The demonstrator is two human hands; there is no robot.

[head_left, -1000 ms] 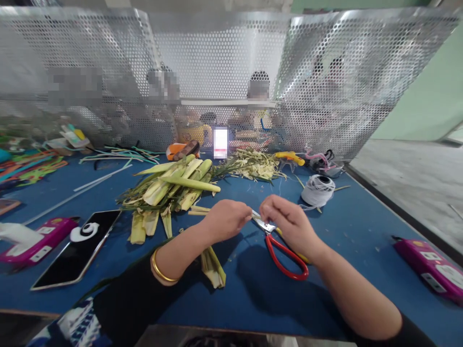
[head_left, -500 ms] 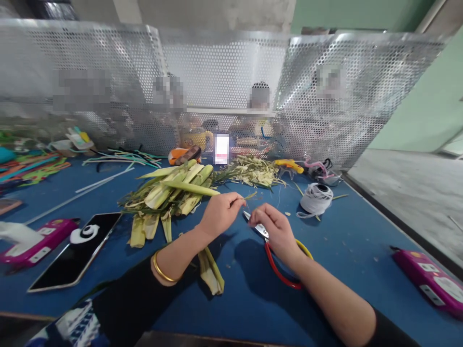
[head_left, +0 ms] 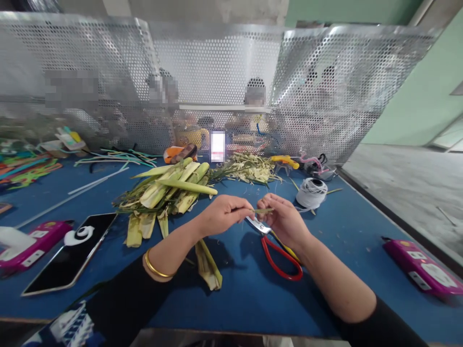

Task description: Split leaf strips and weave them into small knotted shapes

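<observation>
Between my two hands runs a thin green plant strip [head_left: 263, 211], its ends pinched in the fingers. My left hand [head_left: 227, 212], closed, grips the left end. The right end sits in the curled fingers of my right hand [head_left: 285, 221]. Scissors [head_left: 261, 226] with one red and one yellow handle lie on the table beneath my right hand, which partly hides them. Left of my hands is a heap of green and yellow corn husks [head_left: 177, 188]. A separate husk piece [head_left: 210, 270] lies in front of my left forearm.
A white thread spool [head_left: 311, 193] stands to the right, with husk shreds [head_left: 249, 167] further back. A phone [head_left: 72, 255] lies left. Magenta devices sit at left [head_left: 34, 246] and right [head_left: 421, 265]. A perforated metal screen [head_left: 220, 62] borders the back; people are behind it.
My right hand has turned over and come off the scissors' upper part, and its fingers now pinch the strip's right end. My left hand keeps its hold. The view has shifted slightly.
</observation>
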